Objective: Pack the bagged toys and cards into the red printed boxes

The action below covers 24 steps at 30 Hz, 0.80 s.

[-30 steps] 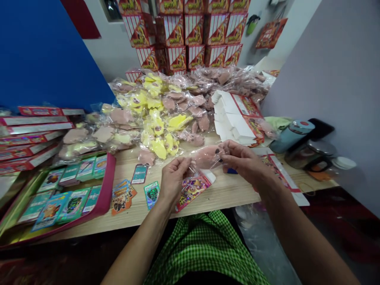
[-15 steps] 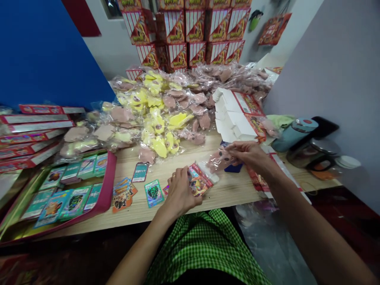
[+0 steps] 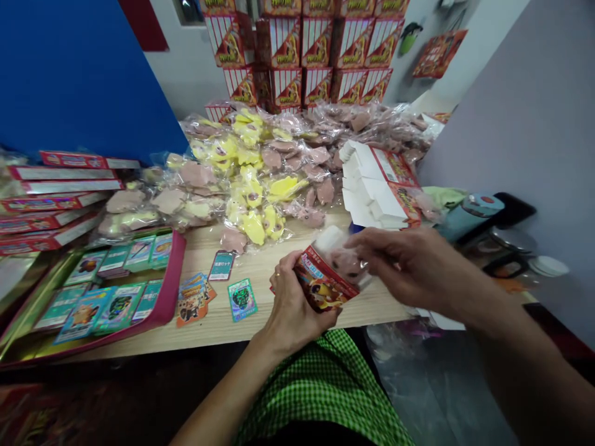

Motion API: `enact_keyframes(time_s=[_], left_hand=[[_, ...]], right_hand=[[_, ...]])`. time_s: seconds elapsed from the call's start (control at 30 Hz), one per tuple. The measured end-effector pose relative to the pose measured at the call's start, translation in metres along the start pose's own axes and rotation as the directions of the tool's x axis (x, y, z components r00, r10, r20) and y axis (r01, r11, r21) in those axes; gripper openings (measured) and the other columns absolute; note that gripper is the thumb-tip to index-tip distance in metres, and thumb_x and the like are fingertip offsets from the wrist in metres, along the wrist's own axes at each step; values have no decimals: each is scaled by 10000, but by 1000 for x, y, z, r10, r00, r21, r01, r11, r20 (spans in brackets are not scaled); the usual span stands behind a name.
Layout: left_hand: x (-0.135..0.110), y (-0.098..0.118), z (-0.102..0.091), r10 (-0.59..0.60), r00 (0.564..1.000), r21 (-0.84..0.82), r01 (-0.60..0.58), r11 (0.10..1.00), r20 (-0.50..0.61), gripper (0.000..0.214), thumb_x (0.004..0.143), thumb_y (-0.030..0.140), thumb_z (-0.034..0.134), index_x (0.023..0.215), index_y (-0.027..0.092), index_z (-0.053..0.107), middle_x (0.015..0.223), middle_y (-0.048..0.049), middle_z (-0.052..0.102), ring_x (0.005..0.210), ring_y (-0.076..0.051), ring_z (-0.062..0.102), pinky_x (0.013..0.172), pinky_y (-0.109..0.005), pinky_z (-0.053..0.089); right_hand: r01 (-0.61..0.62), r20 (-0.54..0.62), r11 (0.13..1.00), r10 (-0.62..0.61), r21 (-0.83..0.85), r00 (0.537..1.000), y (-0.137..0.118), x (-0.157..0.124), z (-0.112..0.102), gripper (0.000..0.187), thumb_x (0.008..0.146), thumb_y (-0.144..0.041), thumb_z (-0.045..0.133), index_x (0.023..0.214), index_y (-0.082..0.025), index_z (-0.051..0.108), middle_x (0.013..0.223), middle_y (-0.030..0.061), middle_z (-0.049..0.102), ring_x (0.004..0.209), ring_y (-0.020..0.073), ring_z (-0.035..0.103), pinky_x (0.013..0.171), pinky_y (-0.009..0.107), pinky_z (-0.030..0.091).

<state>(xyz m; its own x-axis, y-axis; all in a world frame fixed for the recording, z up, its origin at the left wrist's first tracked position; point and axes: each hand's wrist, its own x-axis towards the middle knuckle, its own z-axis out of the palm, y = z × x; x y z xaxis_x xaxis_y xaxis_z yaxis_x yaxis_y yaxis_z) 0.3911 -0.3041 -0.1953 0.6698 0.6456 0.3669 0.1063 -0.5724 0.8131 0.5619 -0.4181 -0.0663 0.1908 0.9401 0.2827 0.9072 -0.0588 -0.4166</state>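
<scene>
A small red printed carton (image 3: pixel 323 282) is gripped in my left hand (image 3: pixel 297 297), tilted with its white flap (image 3: pixel 331 238) raised at the open end. My right hand (image 3: pixel 395 263) pinches a pink toy in clear plastic wrap (image 3: pixel 348 262) at the carton's mouth; part of the toy is inside or behind the edge. To the left on the table lie a green-edged card (image 3: pixel 242 300), a dark teal card (image 3: pixel 222 266) and a fan of orange cards (image 3: pixel 194 300).
Wrapped yellow toys (image 3: pixel 253 227) and pink ones are heaped across the back. Unfolded cartons (image 3: pixel 372 186) lie right, beside a blue bottle (image 3: pixel 474 214). A pink-rimmed tin (image 3: pixel 173 291) of cards stands left, near stacked red boxes (image 3: pixel 56 220). More boxes (image 3: pixel 283 43) rise behind.
My left hand has lifted and tilted the carton toward the right. My right hand has brought the wrapped pink toy to the carton's open end.
</scene>
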Motion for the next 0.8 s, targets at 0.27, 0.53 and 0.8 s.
enact_keyframes(time_s=[0.27,0.53,0.8], left_hand=[[-1,7,16,-22,989,-35,17,999,-148,1163,521,331,915,1458,232,233,1325,-131,494,1182,-338,536,1021,-541,457],[36,-42,-46,-393,900,434,434,789,-187,644,867,507,685,1374,162,487,1337,-170,599,1271,-303,565,1048,-428,453],[61,-119,-132,-613,730,590,648,481,-302,422,666,409,885,941,122,743,1227,-256,693,1271,-460,577,1014,-486,433]], right_hand=[[221,-231,918,-306,-330,924,-26,1,8,123,963,-180,548,925,-189,664,1013,99,686,890,247,656,759,362,493],[309,-10,931,-317,-193,949,-52,29,78,240,933,-111,499,722,-185,586,792,80,621,720,212,557,695,356,435],[335,485,934,-238,-123,842,-82,22,218,702,834,-241,688,1455,14,481,1555,299,393,1419,399,390,1111,508,387]])
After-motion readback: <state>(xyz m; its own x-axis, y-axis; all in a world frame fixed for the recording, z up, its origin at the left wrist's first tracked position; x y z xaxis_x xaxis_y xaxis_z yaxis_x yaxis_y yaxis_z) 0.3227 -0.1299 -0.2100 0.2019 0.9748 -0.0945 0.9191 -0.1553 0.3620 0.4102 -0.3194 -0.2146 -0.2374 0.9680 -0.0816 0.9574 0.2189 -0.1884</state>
